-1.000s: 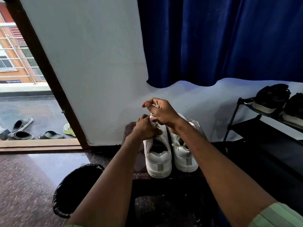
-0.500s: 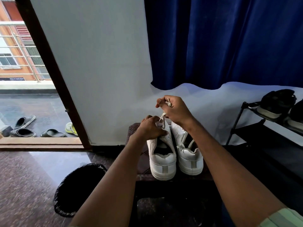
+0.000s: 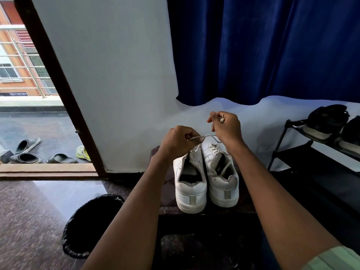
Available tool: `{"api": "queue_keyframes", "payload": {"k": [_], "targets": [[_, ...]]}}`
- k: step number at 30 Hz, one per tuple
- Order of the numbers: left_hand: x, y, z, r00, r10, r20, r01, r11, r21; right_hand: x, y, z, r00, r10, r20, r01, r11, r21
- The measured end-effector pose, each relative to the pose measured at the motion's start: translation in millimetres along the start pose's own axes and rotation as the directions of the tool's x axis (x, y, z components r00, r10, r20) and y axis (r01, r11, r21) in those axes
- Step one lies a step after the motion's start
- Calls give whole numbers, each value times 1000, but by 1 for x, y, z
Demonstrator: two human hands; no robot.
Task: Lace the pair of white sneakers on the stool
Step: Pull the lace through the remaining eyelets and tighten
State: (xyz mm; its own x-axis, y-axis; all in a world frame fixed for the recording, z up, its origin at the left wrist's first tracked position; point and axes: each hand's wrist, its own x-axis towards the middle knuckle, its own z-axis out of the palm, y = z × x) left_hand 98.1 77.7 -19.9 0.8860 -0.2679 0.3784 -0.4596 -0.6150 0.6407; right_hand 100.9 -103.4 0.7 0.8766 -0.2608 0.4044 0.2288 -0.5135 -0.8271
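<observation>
right hand [image 3: 226, 128] raised higher and further right above the sneakers, left hand [image 3: 178, 140] lifted off the left sneaker [image 3: 190, 184], white lace [image 3: 202, 137] now drawn out in a line between the two grips

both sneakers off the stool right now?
No, both white sneakers stand on the stool while the hands hold a lace.

Stool front edge [image 3: 169, 209]: I see bare top at 6 o'clock of the sneakers [image 3: 206, 182].
9 o'clock: bin [image 3: 91, 225] on floor.
3 o'clock: shoe rack [image 3: 288, 152].
12 o'clock: wall [image 3: 116, 94] close behind.
</observation>
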Motion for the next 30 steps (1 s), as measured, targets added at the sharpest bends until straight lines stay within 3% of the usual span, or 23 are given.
{"api": "queue_keyframes", "payload": {"k": [3, 5, 7, 10, 12, 15, 17, 19, 20, 22, 23, 25, 27, 30], "targets": [[1, -2, -1, 995, -44, -85, 47, 999, 28, 1, 12, -5, 999, 20, -25, -29, 907, -420], [0, -1, -4, 990, -94, -105, 89, 995, -52, 0, 14, -1, 997, -69, 40, 80, 822, -564], [1, 5, -6, 984, -152, -94, 132, 973, -191, 0, 10, 3, 978, -142, 150, 195, 873, -447], [6, 5, -8, 962, -254, -95, 215, 928, -304, -7, -3, 7, 927, -27, 373, 33, 999, -8], [6, 0, -9, 913, -386, -132, 340, 898, -278, -11, -7, 7, 912, -28, 409, -7, 996, 84], [-5, -16, -15, 819, -496, -289, 552, 817, 163, -9, -6, 6, 925, 0, 381, -33, 996, 78], [-10, -20, -16, 831, -463, -309, 549, 771, 323, -6, -4, 7, 921, 17, 389, -52, 996, 79], [-7, -19, -17, 913, -333, -237, 386, 892, 236, -7, -4, 10, 911, 15, 413, -39, 998, 49], [-6, -16, -17, 952, -256, -168, 276, 955, 105, -8, -4, 12, 907, 6, 422, -22, 999, 34], [-4, -1, -14, 983, -184, -7, 177, 957, -231, -10, -5, 16, 904, -16, 427, 10, 1000, 17], [-4, 1, -11, 983, -183, 27, 183, 935, -305, -10, -5, 17, 903, -23, 428, 16, 1000, 19], [-3, -2, -10, 968, -247, -44, 229, 940, -252, -10, -5, 16, 904, -29, 427, 28, 1000, 8], [-3, -20, -17, 900, -380, -214, 374, 925, -69, -10, -3, 12, 908, -26, 419, 41, 999, -27], [-11, -40, -31, 786, -481, -389, 590, 773, 235, -10, 1, 6, 913, -17, 407, 40, 998, -48]]}}
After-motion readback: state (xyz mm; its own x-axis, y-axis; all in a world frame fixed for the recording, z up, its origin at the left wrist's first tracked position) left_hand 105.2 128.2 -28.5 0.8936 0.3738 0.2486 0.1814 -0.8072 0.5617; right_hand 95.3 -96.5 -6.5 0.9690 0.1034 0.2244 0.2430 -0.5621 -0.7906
